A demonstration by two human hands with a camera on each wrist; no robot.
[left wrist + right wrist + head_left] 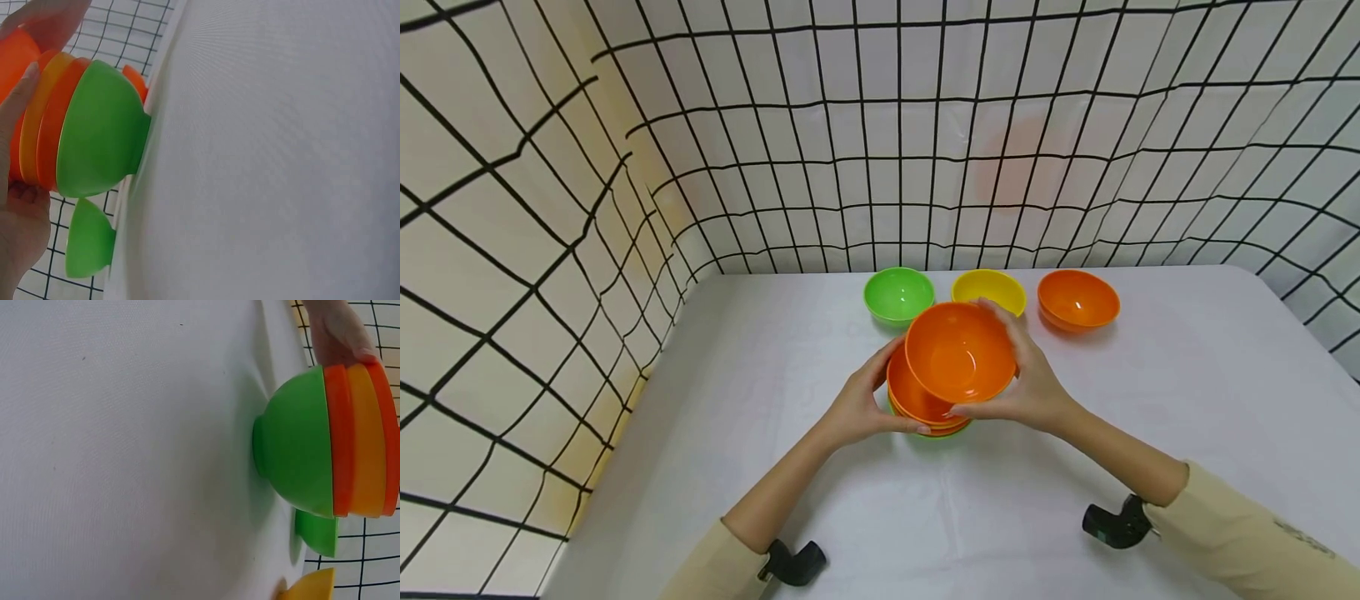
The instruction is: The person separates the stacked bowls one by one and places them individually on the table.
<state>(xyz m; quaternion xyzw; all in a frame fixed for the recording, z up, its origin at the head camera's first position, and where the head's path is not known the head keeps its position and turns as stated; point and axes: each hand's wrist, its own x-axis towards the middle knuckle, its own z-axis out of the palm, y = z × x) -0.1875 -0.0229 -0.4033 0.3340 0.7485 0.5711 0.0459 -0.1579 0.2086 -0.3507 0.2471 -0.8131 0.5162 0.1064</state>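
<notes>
A stack of nested bowls [912,400] stands on the white-covered table, a green bowl [103,131] at the bottom. Above it come an orange bowl [339,440], a yellow one [365,440] and another orange one [385,440]. My left hand [863,406] grips the stack from the left, its thumb at the front rim. Tilted over the stack's top is one more orange bowl [958,354], held by my right hand [1030,383] with thumb below and fingers at the far rim. Whether this bowl touches the stack I cannot tell.
Along the table's far edge stand a green bowl [898,296], a yellow bowl [992,290] partly behind the held bowl, and an orange bowl [1077,300]. Black wire grid [898,158] against white walls borders the back and sides of the table [737,358].
</notes>
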